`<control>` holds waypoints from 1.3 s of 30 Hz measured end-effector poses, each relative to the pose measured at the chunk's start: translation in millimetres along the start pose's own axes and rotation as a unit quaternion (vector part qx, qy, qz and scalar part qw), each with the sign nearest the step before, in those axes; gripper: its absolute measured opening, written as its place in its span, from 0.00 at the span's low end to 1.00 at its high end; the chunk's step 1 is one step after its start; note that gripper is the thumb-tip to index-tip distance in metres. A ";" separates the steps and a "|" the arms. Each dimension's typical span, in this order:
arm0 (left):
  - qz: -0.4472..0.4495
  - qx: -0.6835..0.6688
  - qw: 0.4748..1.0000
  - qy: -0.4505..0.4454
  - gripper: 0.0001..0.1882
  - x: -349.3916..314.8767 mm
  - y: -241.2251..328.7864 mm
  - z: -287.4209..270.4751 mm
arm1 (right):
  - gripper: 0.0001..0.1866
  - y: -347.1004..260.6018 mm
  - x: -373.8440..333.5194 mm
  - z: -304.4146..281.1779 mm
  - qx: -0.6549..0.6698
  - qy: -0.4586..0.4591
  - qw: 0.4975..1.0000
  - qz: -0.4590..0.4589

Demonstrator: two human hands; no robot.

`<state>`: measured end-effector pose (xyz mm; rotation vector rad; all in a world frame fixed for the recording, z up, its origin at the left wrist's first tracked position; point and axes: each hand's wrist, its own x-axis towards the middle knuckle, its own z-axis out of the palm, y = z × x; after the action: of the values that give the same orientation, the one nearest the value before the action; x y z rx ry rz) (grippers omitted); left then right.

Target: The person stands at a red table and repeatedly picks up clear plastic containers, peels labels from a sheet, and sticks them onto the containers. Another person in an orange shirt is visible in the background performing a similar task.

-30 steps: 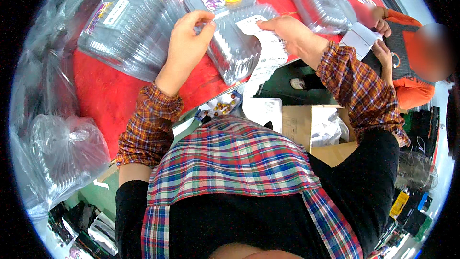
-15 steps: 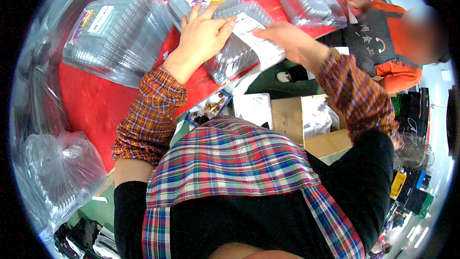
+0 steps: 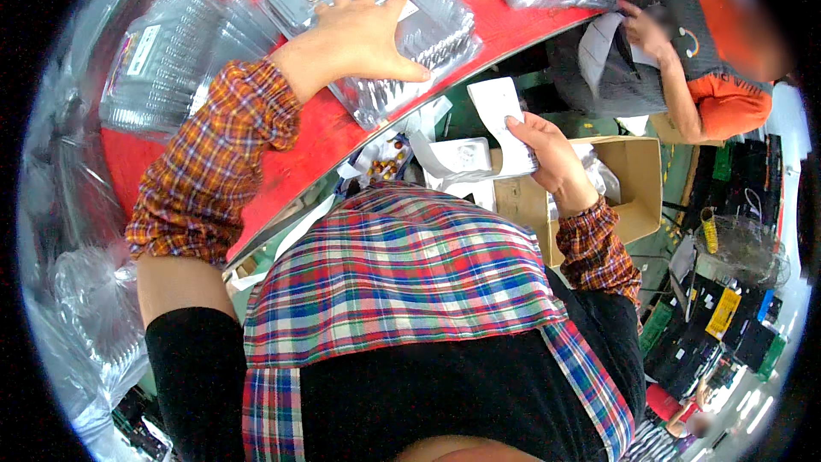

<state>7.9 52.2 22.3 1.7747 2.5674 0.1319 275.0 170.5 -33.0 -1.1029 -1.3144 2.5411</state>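
A curled white strip (image 3: pixel 505 133) hangs near clear plastic containers (image 3: pixel 440 21) on a red table (image 3: pixel 141 167).

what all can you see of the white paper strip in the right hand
The long, thin white paper strip looks flexible, with faint marks near its top end. The right hand pinches its right edge. The upper part is fairly flat and tilted; lower down it bends and seems to curl leftward. It is held clear of the flat red table.
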 end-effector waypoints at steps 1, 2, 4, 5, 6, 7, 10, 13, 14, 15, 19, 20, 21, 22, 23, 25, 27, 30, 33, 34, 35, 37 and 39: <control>-0.004 -0.008 1.000 -0.009 0.53 0.9 -1.6 -0.6 | 0.09 2.2 2.2 0.7 -0.006 0.009 1.000 -0.003; 0.005 -0.012 1.000 0.003 0.53 0.4 -5.1 -0.8 | 0.09 5.2 5.7 -2.5 0.008 -0.010 1.000 -0.008; 0.009 -0.009 1.000 -0.004 0.51 0.1 -5.5 -5.8 | 0.09 8.4 8.4 -3.8 0.030 -0.009 0.999 -0.017; 0.008 -0.006 1.000 -0.006 0.50 0.0 -5.0 -8.6 | 0.09 8.7 10.0 -4.9 0.040 -0.010 0.999 -0.021; 0.024 -0.020 0.999 0.018 0.48 1.9 -8.6 -8.9 | 0.09 7.7 12.0 -5.4 0.040 -0.016 0.999 -0.022; 0.040 -0.033 0.998 0.041 0.46 4.8 -15.8 -8.1 | 0.09 5.5 14.2 -5.2 0.040 -0.022 0.999 -0.024; 0.061 -0.081 0.992 0.081 0.41 3.9 -22.1 -23.7 | 0.09 -1.4 18.9 -2.9 0.033 -0.037 0.998 -0.030; 0.057 -0.189 0.971 0.132 0.33 -6.9 -30.5 -64.8 | 0.09 -12.0 23.8 5.3 0.008 -0.051 0.998 -0.037; 0.038 -0.242 0.964 0.105 0.31 -13.0 -26.4 -96.6 | 0.09 -13.8 25.5 6.3 0.002 -0.052 0.998 -0.041; -0.017 -0.209 0.968 0.137 0.27 -17.6 -37.0 -117.3 | 0.09 -15.0 25.6 8.4 0.000 -0.048 0.998 -0.047; -0.121 -0.084 0.966 0.210 0.30 -101.0 -81.5 -213.5 | 0.11 -22.2 24.3 31.1 -0.028 -0.080 0.995 -0.059; -0.132 -0.066 0.967 0.206 0.31 -110.0 -89.0 -221.9 | 0.12 -21.1 20.5 30.7 -0.042 -0.070 0.994 -0.072; -0.143 -0.047 0.968 0.202 0.33 -117.4 -95.7 -229.6 | 0.12 -20.3 17.6 30.1 -0.057 -0.058 0.993 -0.085; -0.153 -0.029 0.968 0.197 0.34 -123.1 -102.0 -236.6 | 0.13 -20.4 15.7 30.2 -0.060 -0.067 0.992 -0.086; -0.166 -0.008 0.967 0.194 0.36 -131.0 -104.2 -246.0 | 0.13 -20.4 13.1 33.8 -0.062 -0.073 0.991 -0.097; -0.173 0.064 0.966 0.179 0.39 -146.7 -117.0 -240.8 | 0.13 -21.8 10.9 41.1 -0.071 -0.092 0.987 -0.114; -0.145 0.040 0.981 0.125 0.42 -139.8 -153.0 -178.2 | 0.13 -24.9 8.0 51.0 -0.093 -0.085 0.983 -0.137; -0.170 0.043 0.979 0.098 0.43 -136.9 -176.0 -129.5 | 0.13 -28.7 9.6 54.8 -0.135 -0.099 0.972 -0.166; -0.081 0.129 0.961 0.232 0.37 -109.7 -114.9 -111.1 | 0.12 -34.9 2.4 56.2 -0.162 -0.083 0.967 -0.179; 0.034 0.054 0.950 0.307 0.34 -101.6 -82.3 -103.2 | 0.12 -36.3 0.8 57.2 -0.166 -0.095 0.963 -0.188; 0.030 -0.104 0.961 0.255 0.33 -97.4 -43.7 -90.6 | 0.11 -37.5 -3.6 63.1 -0.165 -0.088 0.960 -0.206; -0.019 -0.358 0.931 0.066 0.27 -86.3 15.1 -77.4 | 0.11 -37.6 -6.7 65.2 -0.189 -0.098 0.953 -0.215; -0.023 -0.532 0.846 -0.008 0.14 -71.0 33.1 -46.3 | 0.13 -40.5 -11.0 69.9 -0.216 -0.109 0.945 -0.219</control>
<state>61.0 -5.3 68.6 1.2033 1.8057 1.2328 229.3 144.3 29.3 -0.4874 -1.9798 2.1404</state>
